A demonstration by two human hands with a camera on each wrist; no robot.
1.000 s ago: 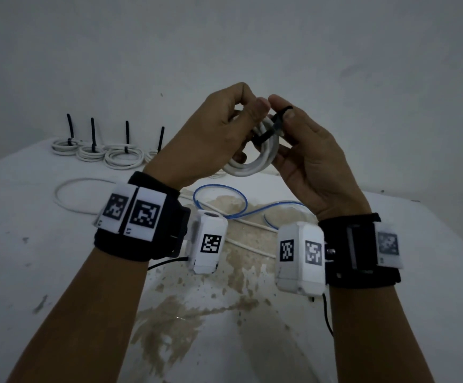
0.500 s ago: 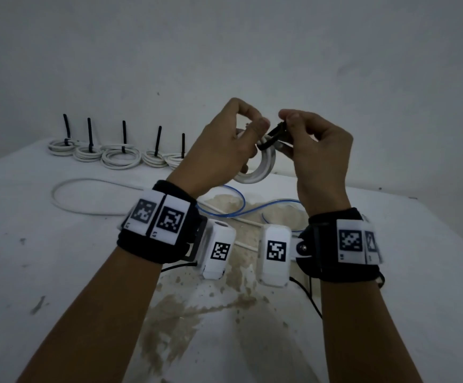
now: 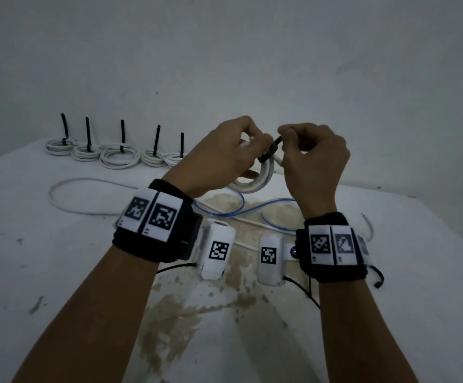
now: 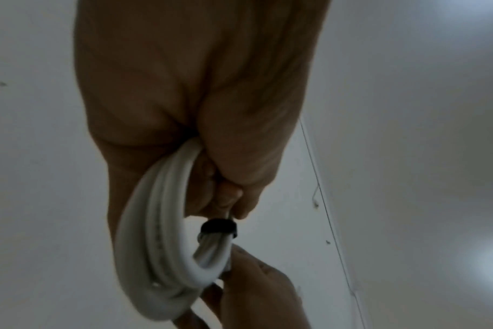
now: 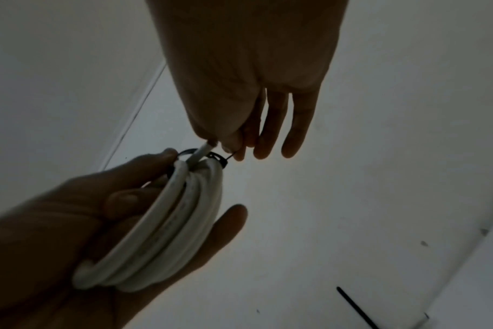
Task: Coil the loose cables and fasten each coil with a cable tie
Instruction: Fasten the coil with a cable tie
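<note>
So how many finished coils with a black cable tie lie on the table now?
5, in one row at the table's far left edge: first, second, third, fourth, and fifth, partly hidden behind the left hand. More may be hidden there.

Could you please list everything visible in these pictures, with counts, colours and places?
White cable coil in hand: one, white, held above the table.
Black cable tie: one, black, looped around the held coil's top.
Finished white cable coils with black ties: five, white, row at the table's far edge.
Loose white cable: at least one, white, on the table behind the left wrist.
Thin blue cable: one, blue, on the table below the hands.
White table: one, white, brown stain mid-table.
Wrist bands with markers: two, black and white.
Left hand: grips the coil.
Right hand: pinches the tie.
</note>
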